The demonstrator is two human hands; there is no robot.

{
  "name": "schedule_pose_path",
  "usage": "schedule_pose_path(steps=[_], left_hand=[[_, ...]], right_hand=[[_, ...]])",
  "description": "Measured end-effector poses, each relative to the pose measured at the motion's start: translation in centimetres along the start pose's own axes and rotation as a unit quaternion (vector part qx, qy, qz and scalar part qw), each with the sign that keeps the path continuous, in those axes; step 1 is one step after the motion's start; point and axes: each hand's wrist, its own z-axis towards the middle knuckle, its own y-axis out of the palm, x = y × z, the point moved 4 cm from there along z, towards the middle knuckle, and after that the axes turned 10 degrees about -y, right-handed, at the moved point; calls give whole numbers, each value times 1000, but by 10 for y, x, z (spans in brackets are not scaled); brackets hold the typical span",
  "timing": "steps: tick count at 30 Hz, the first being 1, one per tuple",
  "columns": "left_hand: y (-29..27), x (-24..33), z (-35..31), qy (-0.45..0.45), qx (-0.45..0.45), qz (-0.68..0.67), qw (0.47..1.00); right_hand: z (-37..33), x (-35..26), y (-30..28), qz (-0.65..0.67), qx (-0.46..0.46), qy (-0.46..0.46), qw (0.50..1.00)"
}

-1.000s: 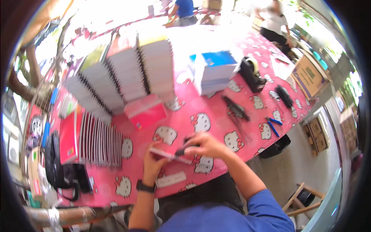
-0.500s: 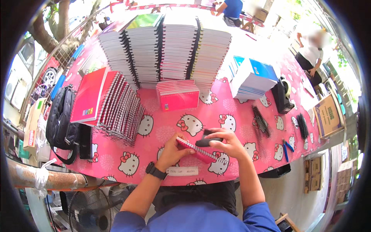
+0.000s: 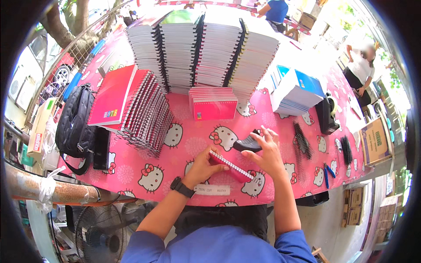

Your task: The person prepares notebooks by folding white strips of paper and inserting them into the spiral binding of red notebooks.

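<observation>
A small red spiral notebook (image 3: 232,167) with a white wire binding is gripped by my left hand (image 3: 205,167), thumb on top and fingers behind; it lies aslant near the table's front. Just past its right half is a smooth black hand-sized object (image 3: 247,143) whose exact kind I cannot make out. My right hand (image 3: 268,154) is at that object's right end, fingers stretched and spread, fingertips at or close against it. A white paper strip (image 3: 212,190) lies by my left wrist. Beyond the hands stands a row of small red notebooks (image 3: 215,105).
Tall notebook stacks (image 3: 180,57) rise at the back; a red spiral stack (image 3: 144,114) stands left beside a black bag (image 3: 75,120). Rightward are blue-covered notebooks (image 3: 298,94), a tape dispenser (image 3: 328,115), black binding coils (image 3: 302,140) and blue-handled pliers (image 3: 328,174). A person (image 3: 360,70) stands far right.
My right hand has drawn the black object off the notebook's binding, away from me, and its fingers have spread. My left hand keeps the notebook. The whole view has shifted slightly.
</observation>
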Motion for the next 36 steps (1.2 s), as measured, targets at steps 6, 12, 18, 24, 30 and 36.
schedule_pose_path(steps=[6, 12, 18, 24, 30, 36], left_hand=[[18, 42, -4, 60, 68, 185, 979], [10, 55, -7, 57, 63, 65, 994], [15, 89, -19, 131, 58, 123, 982], [14, 99, -29, 143, 55, 142, 978], [13, 114, -39, 152, 27, 209, 966], [2, 113, -47, 27, 45, 127, 991]], right_hand=[[4, -64, -1, 196, 19, -73, 978], [-1, -74, -19, 180, 83, -87, 976], [-7, -77, -23, 267, 138, -84, 950], [-4, -89, -29, 268, 134, -138, 944], [3, -95, -31, 291, 110, -123, 942], [5, -109, -34, 258, 102, -179, 944]])
